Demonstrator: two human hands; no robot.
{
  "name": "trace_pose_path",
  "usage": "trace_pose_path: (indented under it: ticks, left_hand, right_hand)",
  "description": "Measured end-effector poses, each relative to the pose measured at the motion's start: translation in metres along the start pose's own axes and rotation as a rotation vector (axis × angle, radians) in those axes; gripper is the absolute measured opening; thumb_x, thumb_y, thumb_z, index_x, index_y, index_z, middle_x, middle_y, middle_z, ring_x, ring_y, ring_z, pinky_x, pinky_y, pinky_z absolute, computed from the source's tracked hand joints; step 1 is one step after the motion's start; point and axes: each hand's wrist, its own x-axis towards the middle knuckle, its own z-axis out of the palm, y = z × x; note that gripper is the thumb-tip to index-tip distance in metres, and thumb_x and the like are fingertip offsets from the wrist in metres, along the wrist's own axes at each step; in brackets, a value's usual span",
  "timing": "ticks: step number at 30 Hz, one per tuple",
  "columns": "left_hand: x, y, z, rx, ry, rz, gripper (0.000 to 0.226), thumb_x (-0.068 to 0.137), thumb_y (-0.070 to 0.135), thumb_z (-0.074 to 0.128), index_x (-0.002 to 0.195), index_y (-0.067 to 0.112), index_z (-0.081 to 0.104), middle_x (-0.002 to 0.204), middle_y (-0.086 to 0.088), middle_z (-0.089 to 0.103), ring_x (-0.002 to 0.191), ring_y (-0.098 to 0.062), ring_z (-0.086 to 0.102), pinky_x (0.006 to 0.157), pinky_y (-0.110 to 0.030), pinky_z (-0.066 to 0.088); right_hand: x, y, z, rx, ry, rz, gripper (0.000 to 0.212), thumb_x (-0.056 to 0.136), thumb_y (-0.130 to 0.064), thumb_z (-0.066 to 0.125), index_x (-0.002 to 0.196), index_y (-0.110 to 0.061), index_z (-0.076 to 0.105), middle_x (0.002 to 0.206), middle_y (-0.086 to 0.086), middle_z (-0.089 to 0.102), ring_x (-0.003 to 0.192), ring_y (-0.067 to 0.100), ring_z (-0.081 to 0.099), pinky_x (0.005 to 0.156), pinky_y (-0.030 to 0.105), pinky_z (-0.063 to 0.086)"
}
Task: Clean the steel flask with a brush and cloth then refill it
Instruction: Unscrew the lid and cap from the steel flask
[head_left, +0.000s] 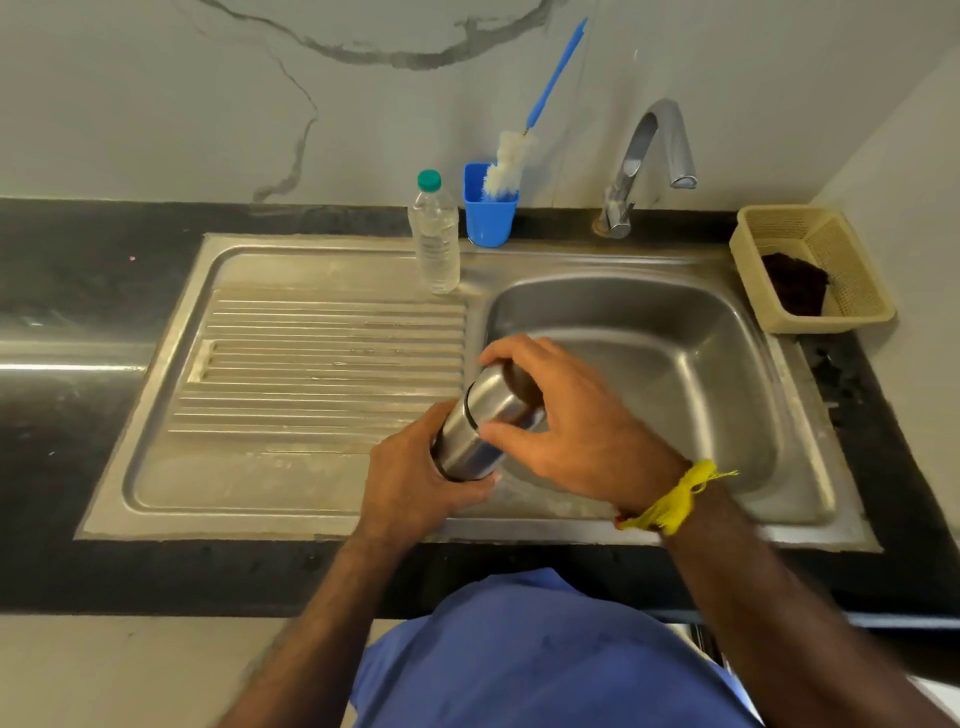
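The steel flask (475, 434) is tilted over the near left edge of the sink basin (675, 364). My left hand (415, 483) grips its lower body. My right hand (561, 421) curls round its cap end, thumb and fingers on the top part. A bottle brush (511, 161) with white bristles and a long blue handle stands in a blue cup (488, 218) at the back. A dark cloth (795, 283) lies in a beige basket (852, 270) at the right. A clear plastic water bottle (435, 239) with a green cap stands beside the cup.
A chrome tap (644, 166) rises behind the basin. The ribbed steel draining board (322, 364) stretches to the left. Black countertop (67, 291) surrounds the sink unit. A yellow thread is tied round my right wrist.
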Motion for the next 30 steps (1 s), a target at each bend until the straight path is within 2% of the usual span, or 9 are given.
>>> trace_pose_path:
  ticks: [2,6,8,12,15,17,22,25,30]
  left_hand:
    - [-0.001,0.001,0.001,-0.004,-0.003,-0.002,0.073,0.061,0.048,0.092,0.126,0.039,0.059,0.098,0.026,0.069,0.090,0.008,0.065,0.074,-0.007,0.050]
    - [0.001,0.002,0.001,-0.003,-0.023,-0.019,0.073,0.060,0.049,0.090,0.125,0.037,0.059,0.098,0.023,0.070,0.086,0.003,0.067,0.074,-0.015,0.055]
    - [0.001,0.003,0.001,-0.004,-0.020,-0.018,0.074,0.059,0.047,0.092,0.125,0.037,0.060,0.096,0.024,0.069,0.086,0.005,0.066,0.072,-0.012,0.052]
    - [-0.001,0.004,0.001,-0.021,-0.022,-0.013,0.073,0.058,0.047,0.091,0.123,0.039,0.061,0.098,0.023,0.071,0.088,0.004,0.066,0.074,-0.014,0.052]
    - [-0.001,-0.002,0.001,-0.053,0.004,-0.044,0.070,0.057,0.043,0.094,0.118,0.039,0.062,0.097,0.020,0.073,0.086,0.001,0.069,0.075,-0.024,0.057]
    - [-0.004,-0.005,-0.001,-0.085,0.038,-0.070,0.064,0.057,0.036,0.097,0.111,0.042,0.062,0.095,0.019,0.073,0.085,0.001,0.070,0.074,-0.020,0.057]
    - [-0.010,-0.017,-0.005,-0.155,0.123,-0.142,0.066,0.058,0.017,0.098,0.107,0.035,0.059,0.095,0.018,0.071,0.086,0.009,0.068,0.071,-0.006,0.051]
    - [-0.010,-0.020,-0.006,-0.165,0.116,-0.171,0.064,0.060,0.016,0.098,0.111,0.027,0.061,0.099,0.014,0.072,0.089,0.007,0.068,0.074,-0.009,0.053]
    - [-0.008,-0.016,-0.005,-0.194,0.117,-0.190,0.068,0.060,0.014,0.097,0.115,0.026,0.058,0.099,0.020,0.068,0.089,0.012,0.066,0.073,-0.006,0.051]
  right_hand:
    - [0.000,0.004,-0.008,0.049,-0.096,-0.045,0.065,0.075,-0.010,0.078,0.133,-0.026,0.052,0.126,-0.008,0.053,0.115,0.008,0.053,0.099,0.032,0.051]
    - [-0.003,0.005,0.000,-0.018,0.030,0.100,0.076,0.074,-0.044,0.084,0.137,-0.031,0.043,0.130,-0.007,0.049,0.116,0.009,0.049,0.101,0.031,0.047]
    - [-0.002,0.007,-0.001,0.015,0.039,0.036,0.061,0.075,-0.035,0.084,0.127,-0.030,0.050,0.118,-0.009,0.054,0.108,0.008,0.054,0.097,0.032,0.050]
    - [-0.002,0.011,-0.019,0.080,-0.068,-0.016,0.061,0.074,-0.019,0.086,0.126,-0.026,0.055,0.119,-0.012,0.058,0.111,0.000,0.057,0.096,0.019,0.049]
    - [-0.007,0.009,-0.038,0.395,0.040,0.062,0.057,0.073,-0.020,0.087,0.122,-0.019,0.059,0.112,-0.004,0.068,0.100,0.009,0.068,0.085,0.024,0.058]
    - [-0.008,0.018,-0.049,0.631,0.198,0.148,0.055,0.068,-0.027,0.085,0.117,-0.015,0.063,0.108,0.000,0.072,0.097,0.013,0.071,0.078,0.025,0.060]
    - [0.003,0.070,-0.030,0.736,0.331,0.423,0.075,0.049,-0.044,0.092,0.112,-0.015,0.063,0.109,0.009,0.073,0.100,0.024,0.071,0.078,0.026,0.058]
    - [0.011,0.093,0.003,0.734,0.278,0.477,0.069,0.057,-0.023,0.096,0.117,-0.014,0.063,0.113,0.007,0.070,0.102,0.020,0.068,0.076,0.023,0.057]
    - [0.035,0.110,0.049,0.624,0.148,0.521,0.056,0.063,-0.010,0.093,0.113,-0.013,0.069,0.107,0.005,0.071,0.104,0.027,0.069,0.088,0.048,0.060]
